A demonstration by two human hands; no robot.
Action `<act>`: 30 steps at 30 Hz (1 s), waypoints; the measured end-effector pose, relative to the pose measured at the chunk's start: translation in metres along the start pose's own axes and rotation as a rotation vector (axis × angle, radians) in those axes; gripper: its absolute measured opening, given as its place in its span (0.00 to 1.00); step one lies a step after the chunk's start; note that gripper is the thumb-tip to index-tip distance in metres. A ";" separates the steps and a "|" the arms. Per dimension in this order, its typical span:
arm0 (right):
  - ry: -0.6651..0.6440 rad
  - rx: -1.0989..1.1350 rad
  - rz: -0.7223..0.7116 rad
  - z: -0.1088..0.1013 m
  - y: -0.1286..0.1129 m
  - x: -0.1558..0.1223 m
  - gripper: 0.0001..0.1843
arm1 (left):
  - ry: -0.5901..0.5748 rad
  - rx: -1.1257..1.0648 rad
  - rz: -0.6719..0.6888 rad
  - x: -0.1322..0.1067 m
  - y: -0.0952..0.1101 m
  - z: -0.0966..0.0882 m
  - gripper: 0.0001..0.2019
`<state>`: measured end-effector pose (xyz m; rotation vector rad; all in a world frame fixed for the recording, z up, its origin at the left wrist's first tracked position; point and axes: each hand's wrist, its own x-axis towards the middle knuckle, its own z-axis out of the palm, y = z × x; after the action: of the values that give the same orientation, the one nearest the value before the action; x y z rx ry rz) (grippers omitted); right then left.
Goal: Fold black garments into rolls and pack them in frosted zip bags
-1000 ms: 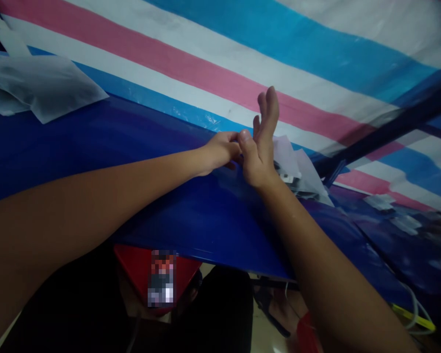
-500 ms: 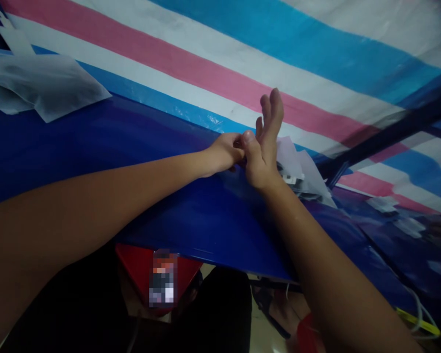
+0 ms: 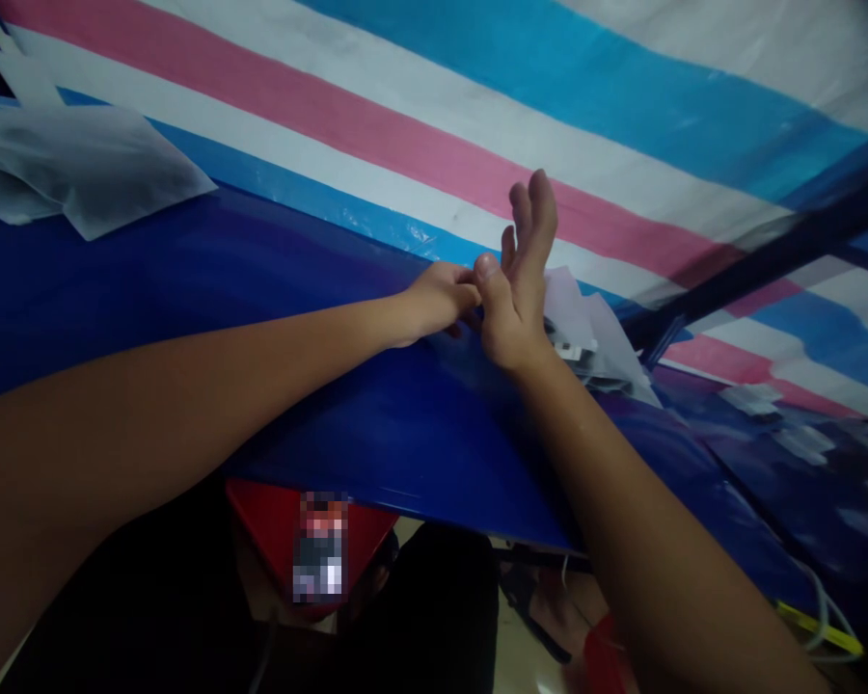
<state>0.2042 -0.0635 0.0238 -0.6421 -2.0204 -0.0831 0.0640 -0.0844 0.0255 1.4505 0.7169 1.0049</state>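
Observation:
My left hand reaches across the blue table, its fingers bent and drawn together against my right hand. The right thumb points up beside the left fingertips, and three right fingers stand stretched upward. Its index finger is hidden behind the thumb, seemingly bent toward it. Both hands meet in a pinch above the table. Whatever lies between the fingertips is too small or covered to make out. Just behind the right wrist rests a translucent plastic bag with dark and white pieces.
Translucent bags lie at the far left. A striped plastic sheet hangs behind the table, with a dark metal bar at right. More small packets are farther right. Below the table edge is a red stool.
Both hands keep nearly the same pose, with only a slight shift to the left. A blurred brownish shape at the far right edge has faded from view.

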 end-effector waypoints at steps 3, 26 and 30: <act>-0.005 0.019 0.009 -0.001 -0.003 0.000 0.44 | 0.011 0.018 -0.004 0.000 0.001 0.000 0.10; 0.014 0.053 -0.019 0.000 -0.007 0.002 0.40 | 0.015 -0.012 0.001 0.000 0.002 0.003 0.10; 0.026 0.056 -0.063 0.003 -0.006 0.001 0.43 | 0.029 0.007 0.030 -0.001 0.002 0.004 0.10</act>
<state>0.1990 -0.0670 0.0246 -0.5391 -2.0114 -0.0715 0.0671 -0.0873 0.0279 1.4594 0.7223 1.0486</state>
